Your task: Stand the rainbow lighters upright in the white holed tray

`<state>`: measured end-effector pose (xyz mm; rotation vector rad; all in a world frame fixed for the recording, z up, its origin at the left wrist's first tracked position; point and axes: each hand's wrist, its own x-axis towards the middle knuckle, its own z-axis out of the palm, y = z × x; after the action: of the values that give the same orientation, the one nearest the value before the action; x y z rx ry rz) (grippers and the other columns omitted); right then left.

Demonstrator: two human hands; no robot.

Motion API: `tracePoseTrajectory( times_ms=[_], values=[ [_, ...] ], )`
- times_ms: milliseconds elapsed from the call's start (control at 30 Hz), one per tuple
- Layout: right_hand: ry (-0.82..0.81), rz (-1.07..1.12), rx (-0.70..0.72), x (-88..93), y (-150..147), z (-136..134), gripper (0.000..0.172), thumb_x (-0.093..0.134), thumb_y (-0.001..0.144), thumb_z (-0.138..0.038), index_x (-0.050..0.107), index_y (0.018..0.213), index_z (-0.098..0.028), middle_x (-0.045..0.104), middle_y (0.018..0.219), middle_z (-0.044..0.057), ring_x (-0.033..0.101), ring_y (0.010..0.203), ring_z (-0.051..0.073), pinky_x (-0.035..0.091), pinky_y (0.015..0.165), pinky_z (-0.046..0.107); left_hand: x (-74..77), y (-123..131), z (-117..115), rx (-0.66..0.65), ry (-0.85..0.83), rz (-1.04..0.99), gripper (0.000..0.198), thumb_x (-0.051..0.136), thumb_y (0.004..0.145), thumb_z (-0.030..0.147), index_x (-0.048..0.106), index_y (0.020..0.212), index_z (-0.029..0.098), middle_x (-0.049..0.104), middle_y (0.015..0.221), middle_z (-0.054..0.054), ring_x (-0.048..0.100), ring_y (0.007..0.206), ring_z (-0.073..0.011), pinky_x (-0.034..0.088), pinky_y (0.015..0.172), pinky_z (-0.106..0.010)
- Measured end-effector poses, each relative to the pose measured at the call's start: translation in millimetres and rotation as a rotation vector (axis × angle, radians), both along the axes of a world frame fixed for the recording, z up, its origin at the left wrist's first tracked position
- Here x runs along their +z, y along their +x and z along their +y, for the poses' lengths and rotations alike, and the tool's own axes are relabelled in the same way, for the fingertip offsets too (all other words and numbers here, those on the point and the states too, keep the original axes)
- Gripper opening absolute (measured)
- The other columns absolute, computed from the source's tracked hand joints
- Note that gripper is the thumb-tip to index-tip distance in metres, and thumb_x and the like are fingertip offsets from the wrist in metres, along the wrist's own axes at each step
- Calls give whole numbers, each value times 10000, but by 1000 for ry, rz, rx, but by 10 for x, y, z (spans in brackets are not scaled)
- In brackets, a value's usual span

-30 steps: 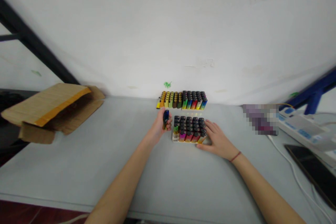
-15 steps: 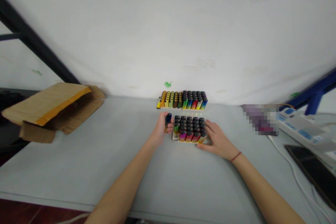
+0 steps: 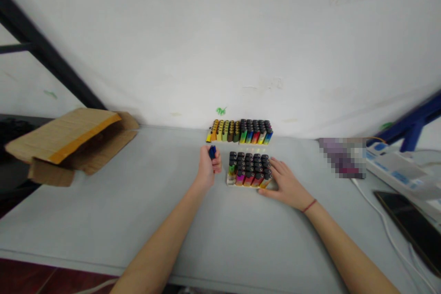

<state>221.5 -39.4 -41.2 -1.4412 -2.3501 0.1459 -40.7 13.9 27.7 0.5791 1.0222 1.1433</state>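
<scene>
My left hand point(image 3: 207, 169) is closed round a blue lighter point(image 3: 212, 151), whose top sticks up above the fingers, just left of a clear tray of lighters point(image 3: 248, 169). The tray holds several rows of upright, black-capped, multicoloured lighters. My right hand point(image 3: 285, 184) rests on the grey table point(image 3: 220, 234) against the tray's right side, fingers spread along its edge. A red cord circles that wrist. A second tray of lighters point(image 3: 239, 131) stands further back against the white wall.
A torn cardboard box point(image 3: 69, 144) lies at the table's back left. At the right are a blurred purple object point(image 3: 341, 156), a white power strip point(image 3: 399, 170) with cables and a dark phone point(image 3: 411, 225). A blue frame stands far right.
My left hand has drawn the blue lighter a little left and away from the near tray's left side. My right hand and both trays have stayed put.
</scene>
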Motion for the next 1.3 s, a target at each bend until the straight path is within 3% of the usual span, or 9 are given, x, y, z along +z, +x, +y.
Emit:
tracePoseTrajectory(
  times_ms=[167, 400, 700, 833, 967, 1033, 1133, 1200, 1300],
  values=[
    [2, -1, 2, 13, -5, 1, 871, 563, 817, -763, 499, 1423, -141, 492, 1475, 239, 415, 1392, 419, 342, 1120, 649, -8, -4, 0, -15, -9, -23, 455, 348, 869, 551, 341, 555, 222, 173, 438, 99, 124, 327, -55, 139, 338, -178],
    [1, -18, 3, 25, -5, -4, 902, 534, 819, -787, 499, 1413, -109, 486, 1475, 252, 417, 1391, 423, 342, 1127, 642, 17, 8, -15, -20, -23, -13, 390, 288, 874, 404, 320, 531, 221, 162, 423, 85, 112, 324, -62, 129, 333, -179],
    [-4, -9, -1, 15, -3, -3, 894, 549, 820, -775, 490, 1423, -118, 485, 1478, 249, 413, 1395, 418, 336, 1128, 644, 24, -4, -7, 47, 29, 17, 445, 307, 894, 483, 322, 531, 225, 159, 426, 92, 124, 325, -60, 132, 341, -195],
    [14, 5, 5, -5, 0, 5, 877, 565, 808, -777, 513, 1405, -136, 498, 1468, 240, 420, 1388, 420, 343, 1119, 649, 27, -36, 19, -23, 202, 50, 466, 391, 835, 619, 392, 596, 218, 241, 418, 97, 213, 338, -60, 214, 364, -189],
    [22, 7, 8, -18, 3, 8, 874, 560, 814, -773, 521, 1394, -120, 497, 1463, 254, 421, 1384, 427, 349, 1110, 656, 51, -98, 12, -107, 519, 141, 449, 608, 753, 639, 512, 845, 210, 434, 485, 91, 368, 391, -81, 325, 417, -202],
    [22, 8, 8, -15, 2, 7, 877, 563, 815, -769, 513, 1402, -120, 493, 1466, 254, 416, 1389, 426, 349, 1112, 654, 86, -149, -6, -132, 632, 195, 449, 617, 793, 634, 534, 942, 218, 550, 602, 55, 481, 478, -102, 414, 487, -229],
    [14, 4, 3, -8, -1, 4, 890, 576, 807, -768, 510, 1406, -114, 491, 1469, 256, 411, 1393, 427, 346, 1119, 650, 169, -267, -23, -138, 771, 371, 448, 596, 838, 638, 617, 931, 200, 638, 839, -33, 607, 750, -148, 505, 685, -281],
    [8, 2, 0, -3, -2, 3, 887, 577, 805, -769, 517, 1400, -114, 489, 1471, 256, 412, 1394, 428, 341, 1121, 655, 224, -366, -18, -141, 850, 532, 440, 623, 837, 616, 682, 907, 186, 639, 949, -70, 605, 884, -174, 502, 769, -290],
    [3, -1, -3, 3, -2, 3, 882, 579, 805, -766, 524, 1394, -111, 487, 1474, 258, 410, 1395, 430, 338, 1123, 657, 267, -503, 3, -256, 870, 657, 424, 640, 841, 576, 740, 967, 183, 642, 979, -87, 604, 896, -189, 504, 761, -301]
  ],
)
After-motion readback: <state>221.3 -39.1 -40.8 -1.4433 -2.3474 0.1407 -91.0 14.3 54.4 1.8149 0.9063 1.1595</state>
